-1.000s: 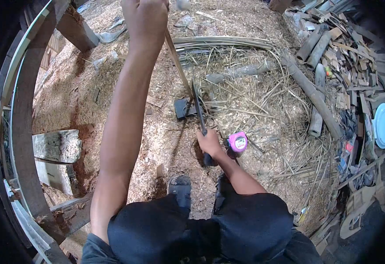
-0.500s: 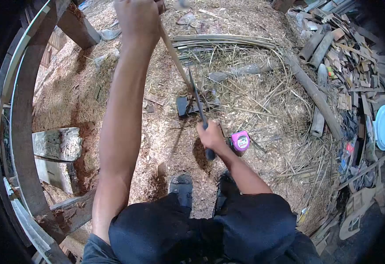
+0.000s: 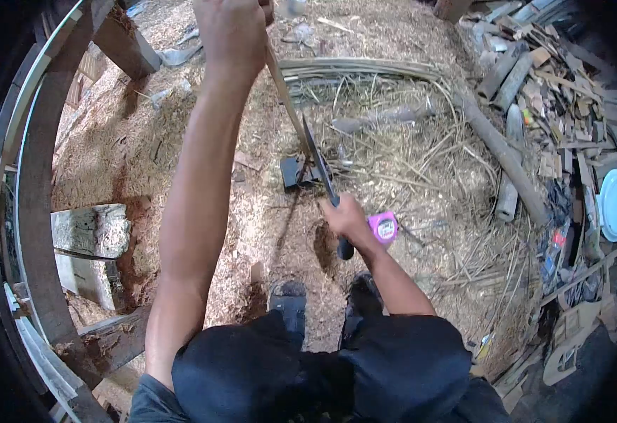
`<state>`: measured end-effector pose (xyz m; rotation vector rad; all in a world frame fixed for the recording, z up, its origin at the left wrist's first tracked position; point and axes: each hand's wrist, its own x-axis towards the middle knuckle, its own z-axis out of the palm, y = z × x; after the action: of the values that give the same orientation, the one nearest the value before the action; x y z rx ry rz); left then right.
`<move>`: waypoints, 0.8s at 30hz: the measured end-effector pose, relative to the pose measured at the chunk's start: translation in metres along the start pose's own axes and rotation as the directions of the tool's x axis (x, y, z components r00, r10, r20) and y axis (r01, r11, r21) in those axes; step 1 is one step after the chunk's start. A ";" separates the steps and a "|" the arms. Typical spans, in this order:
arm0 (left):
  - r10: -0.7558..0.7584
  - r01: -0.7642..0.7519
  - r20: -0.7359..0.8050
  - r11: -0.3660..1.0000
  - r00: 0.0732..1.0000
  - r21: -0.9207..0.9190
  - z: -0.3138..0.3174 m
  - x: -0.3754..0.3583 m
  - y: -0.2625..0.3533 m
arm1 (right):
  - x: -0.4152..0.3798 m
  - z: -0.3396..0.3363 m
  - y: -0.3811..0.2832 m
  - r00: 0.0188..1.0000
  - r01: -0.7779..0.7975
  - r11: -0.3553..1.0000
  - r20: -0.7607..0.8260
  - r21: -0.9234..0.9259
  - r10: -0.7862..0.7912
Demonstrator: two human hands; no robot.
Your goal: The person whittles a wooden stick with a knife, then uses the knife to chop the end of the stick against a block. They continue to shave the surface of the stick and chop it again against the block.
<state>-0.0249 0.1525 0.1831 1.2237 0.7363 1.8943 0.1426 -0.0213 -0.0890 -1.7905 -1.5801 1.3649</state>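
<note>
My left hand (image 3: 232,35), at the top of the head view, is closed around the upper end of a slim wooden stick (image 3: 285,95). The stick slants down to a small dark block (image 3: 291,173) on the ground, its lower end among shavings there. My right hand (image 3: 346,215) grips a knife (image 3: 327,180) by its dark handle. The blade points up and away from me, with its edge close beside the lower part of the stick. Just right of that hand lies a pink tape measure (image 3: 384,227), partly covered by the wrist.
Shavings and thin strips (image 3: 365,67) cover the ground. A long pole (image 3: 502,151) lies to the right, before a heap of wood scraps (image 3: 562,106) and a pale blue plate (image 3: 612,204). Split timber (image 3: 91,231) and a wooden frame (image 3: 47,183) stand left.
My left hand and the stick have shifted slightly to the right. My right hand and the knife have moved a little right too, the blade staying beside the stick.
</note>
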 end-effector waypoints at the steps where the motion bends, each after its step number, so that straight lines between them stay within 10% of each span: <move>1: -0.020 0.020 -0.002 0.999 1.000 -0.025 -0.002 0.000 -0.001 | -0.010 -0.004 -0.014 1.000 -0.019 0.997 -0.003 0.081 0.019; 4: -0.039 0.038 -0.027 0.998 0.999 -0.042 -0.006 0.001 -0.001 | -0.025 0.008 -0.032 0.946 0.227 0.956 -0.273 0.184 -0.172; 7: 0.039 -0.038 0.040 0.998 0.998 -0.041 -0.012 0.007 -0.005 | -0.005 0.039 0.045 0.986 0.055 0.998 -0.158 0.038 -0.048; 9: -0.055 0.328 0.370 0.593 0.928 -0.735 -0.017 0.008 -0.011 | -0.009 0.015 0.025 0.985 -0.158 0.984 0.080 0.084 0.152; 10: -0.072 0.340 0.371 0.591 0.926 -0.732 -0.016 0.003 -0.010 | -0.003 0.014 0.026 0.980 -0.182 0.976 0.097 0.116 0.171; 12: -0.116 0.116 0.011 0.992 0.993 -0.059 -0.009 -0.003 0.006 | -0.008 0.008 0.013 1.000 0.019 0.956 0.008 0.292 -0.023; 19: -0.085 0.091 0.046 0.985 0.995 -0.148 -0.001 -0.009 -0.004 | -0.017 -0.035 -0.091 0.949 0.268 0.893 -0.262 0.363 -0.178; 22: -0.039 0.040 0.005 0.991 0.999 -0.125 -0.002 -0.011 -0.005 | -0.007 0.002 -0.052 0.980 0.146 0.877 -0.191 0.459 -0.063; 24: -0.009 0.008 -0.004 0.994 1.000 -0.112 -0.001 -0.012 -0.003 | 0.010 0.040 0.019 0.999 0.000 1.000 -0.046 0.006 0.000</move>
<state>-0.0213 0.1440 0.1746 1.1450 0.6277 1.9056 0.1178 -0.0302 -0.1263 -1.8051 -1.5512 1.3174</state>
